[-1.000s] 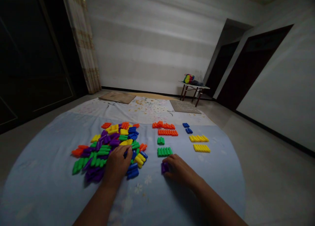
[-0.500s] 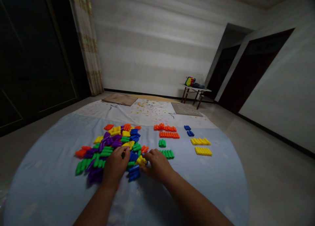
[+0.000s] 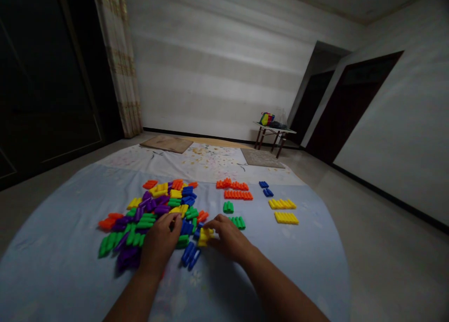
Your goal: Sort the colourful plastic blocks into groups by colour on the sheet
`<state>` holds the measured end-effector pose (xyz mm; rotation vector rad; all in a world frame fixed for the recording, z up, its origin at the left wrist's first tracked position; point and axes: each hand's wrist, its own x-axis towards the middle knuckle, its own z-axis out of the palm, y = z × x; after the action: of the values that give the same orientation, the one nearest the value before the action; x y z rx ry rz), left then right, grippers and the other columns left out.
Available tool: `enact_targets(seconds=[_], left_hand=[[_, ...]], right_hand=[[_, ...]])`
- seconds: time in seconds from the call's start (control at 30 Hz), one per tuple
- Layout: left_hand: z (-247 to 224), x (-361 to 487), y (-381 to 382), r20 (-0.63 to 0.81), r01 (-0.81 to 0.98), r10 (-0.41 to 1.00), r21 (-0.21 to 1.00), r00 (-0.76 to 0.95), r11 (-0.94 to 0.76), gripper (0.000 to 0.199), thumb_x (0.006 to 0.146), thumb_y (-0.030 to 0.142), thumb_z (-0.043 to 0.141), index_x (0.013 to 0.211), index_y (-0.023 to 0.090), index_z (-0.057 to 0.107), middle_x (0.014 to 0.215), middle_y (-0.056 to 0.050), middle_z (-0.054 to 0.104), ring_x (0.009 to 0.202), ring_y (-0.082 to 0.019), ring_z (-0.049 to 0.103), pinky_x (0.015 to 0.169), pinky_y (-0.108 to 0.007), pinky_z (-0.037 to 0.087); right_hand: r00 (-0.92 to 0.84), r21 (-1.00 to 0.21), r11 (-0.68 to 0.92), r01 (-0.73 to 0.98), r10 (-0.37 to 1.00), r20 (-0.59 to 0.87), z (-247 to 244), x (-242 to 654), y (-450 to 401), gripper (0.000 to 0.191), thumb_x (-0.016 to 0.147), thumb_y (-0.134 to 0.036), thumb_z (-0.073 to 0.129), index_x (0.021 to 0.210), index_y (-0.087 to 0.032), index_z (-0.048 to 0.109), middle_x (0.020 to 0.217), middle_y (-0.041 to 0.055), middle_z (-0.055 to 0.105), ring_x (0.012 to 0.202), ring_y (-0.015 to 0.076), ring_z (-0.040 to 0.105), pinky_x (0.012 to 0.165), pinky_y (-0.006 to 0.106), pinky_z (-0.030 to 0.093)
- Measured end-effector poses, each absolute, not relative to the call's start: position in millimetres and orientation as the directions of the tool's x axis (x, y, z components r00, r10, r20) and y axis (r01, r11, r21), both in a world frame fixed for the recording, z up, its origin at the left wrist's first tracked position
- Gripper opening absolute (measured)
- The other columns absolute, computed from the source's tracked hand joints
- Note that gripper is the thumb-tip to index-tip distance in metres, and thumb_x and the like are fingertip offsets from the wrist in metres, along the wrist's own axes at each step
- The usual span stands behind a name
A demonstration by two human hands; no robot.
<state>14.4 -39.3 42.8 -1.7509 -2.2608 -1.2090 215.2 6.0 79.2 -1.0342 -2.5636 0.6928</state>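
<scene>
Colour rows [image 3: 238,195] are laid right of centre; a lower-left pile [image 3: 150,203] is unsorted. A yellow block [image 3: 204,238] is held by the right hand [image 3: 228,237]; whether the left hand [image 3: 162,237] grips cannot be told.

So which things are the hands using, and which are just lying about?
In the job:
left hand, at the block pile
right hand, at a yellow block
orange rows, green rows, blue rows, yellow rows

Just lying about, it seems:
brown board
grey board
bright bundle on the far table
</scene>
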Motion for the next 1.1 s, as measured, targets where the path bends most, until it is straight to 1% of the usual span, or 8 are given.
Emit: enact_targets(seconds=[0.23, 0.3, 0.47, 0.57, 0.67, 0.8, 0.97, 1.1], left_hand=[[47.5, 18.7, -41.4, 0.470, 0.837, 0.806, 0.544, -0.359, 0.055, 0.030, 0.083, 0.038, 0.038, 0.085, 0.020, 0.063, 0.087, -0.004, 0.068, 0.080, -0.017, 0.062, 0.071, -0.026, 0.046], [49.9, 20.4, -42.0, 0.469, 0.842, 0.807, 0.536, -0.359, 0.063, 0.031, 0.083, 0.038, 0.037, 0.084, 0.020, 0.063, 0.087, -0.005, 0.068, 0.080, -0.017, 0.062, 0.071, -0.026, 0.046], [49.7, 20.8, -41.6, 0.447, 0.843, 0.822, 0.534, -0.353, 0.072, 0.031, 0.083, 0.038, 0.037, 0.084, 0.020, 0.063, 0.089, -0.004, 0.068, 0.082, -0.017, 0.062, 0.071, -0.025, 0.046], [46.8, 19.1, -40.0, 0.437, 0.851, 0.831, 0.520, -0.344, 0.079, 0.031, 0.083, 0.038, 0.038, 0.084, 0.021, 0.063, 0.089, -0.004, 0.067, 0.081, -0.017, 0.062, 0.071, -0.025, 0.045], [46.2, 17.9, -38.7, 0.437, 0.856, 0.839, 0.513, -0.323, 0.062, 0.030, 0.083, 0.040, 0.038, 0.084, 0.021, 0.063, 0.088, -0.003, 0.068, 0.082, -0.017, 0.062, 0.073, -0.026, 0.045], [47.8, 16.1, -37.5, 0.417, 0.854, 0.848, 0.515, -0.328, 0.077, 0.032, 0.082, 0.041, 0.039, 0.085, 0.021, 0.064, 0.091, -0.003, 0.068, 0.084, -0.018, 0.063, 0.073, -0.026, 0.046], [47.7, 14.6, -37.2, 0.411, 0.880, 0.860, 0.468, -0.302, 0.086, 0.032, 0.083, 0.041, 0.041, 0.087, 0.021, 0.065, 0.092, -0.004, 0.069, 0.082, -0.018, 0.064, 0.071, -0.026, 0.047], [49.3, 20.6, -37.5, 0.497, 0.916, 0.836, 0.400, -0.232, 0.016, 0.034, 0.083, 0.042, 0.040, 0.085, 0.020, 0.066, 0.093, -0.005, 0.069, 0.084, -0.018, 0.064, 0.073, -0.026, 0.048]], right_hand=[[-0.844, -0.447, 0.761, 0.470, 0.535, 0.023, 85.3, 234.9, 5.3, 0.043, 0.074, -0.008, 0.055, 0.111, -0.030, 0.061, 0.110, 0.0034, 0.059, 0.103, 0.0185, 0.051, 0.090, 0.031, 0.036], [-0.847, -0.452, 0.760, 0.467, 0.531, 0.019, 81.5, 235.7, 4.4, 0.045, 0.074, -0.008, 0.054, 0.113, -0.030, 0.059, 0.111, 0.0036, 0.059, 0.104, 0.0185, 0.051, 0.090, 0.031, 0.036], [-0.689, -0.446, 0.660, 0.604, 0.714, 0.123, 77.2, 235.7, -3.8, 0.034, 0.076, -0.034, 0.062, 0.108, -0.022, 0.060, 0.105, 0.0070, 0.059, 0.101, 0.0212, 0.050, 0.088, 0.034, 0.037], [-0.672, -0.375, 0.656, 0.656, 0.733, 0.107, 72.7, 230.0, -10.8, 0.046, 0.072, -0.051, 0.063, 0.105, -0.019, 0.060, 0.101, 0.0093, 0.060, 0.098, 0.0250, 0.050, 0.087, 0.039, 0.037], [-0.690, -0.321, 0.671, 0.668, 0.720, 0.068, 65.2, 223.1, -14.8, 0.049, 0.072, -0.056, 0.059, 0.105, -0.020, 0.060, 0.099, 0.0105, 0.061, 0.098, 0.0271, 0.050, 0.086, 0.042, 0.036], [-0.692, -0.387, 0.672, 0.631, 0.714, 0.110, 65.7, 228.9, -10.2, 0.044, 0.072, -0.045, 0.063, 0.109, -0.023, 0.058, 0.103, 0.0080, 0.060, 0.100, 0.0250, 0.050, 0.088, 0.041, 0.035], [-0.522, -0.462, 0.587, 0.665, 0.808, 0.274, 74.1, 269.1, 14.0, 0.042, 0.073, -0.023, 0.060, 0.115, -0.024, 0.053, 0.112, 0.0056, 0.057, 0.105, 0.0212, 0.047, 0.090, 0.036, 0.034], [-0.400, -0.448, 0.472, 0.759, 0.882, 0.250, 63.5, 309.9, 38.5, 0.045, 0.072, -0.016, 0.057, 0.117, -0.022, 0.052, 0.113, 0.0068, 0.057, 0.105, 0.0215, 0.048, 0.091, 0.037, 0.034]])
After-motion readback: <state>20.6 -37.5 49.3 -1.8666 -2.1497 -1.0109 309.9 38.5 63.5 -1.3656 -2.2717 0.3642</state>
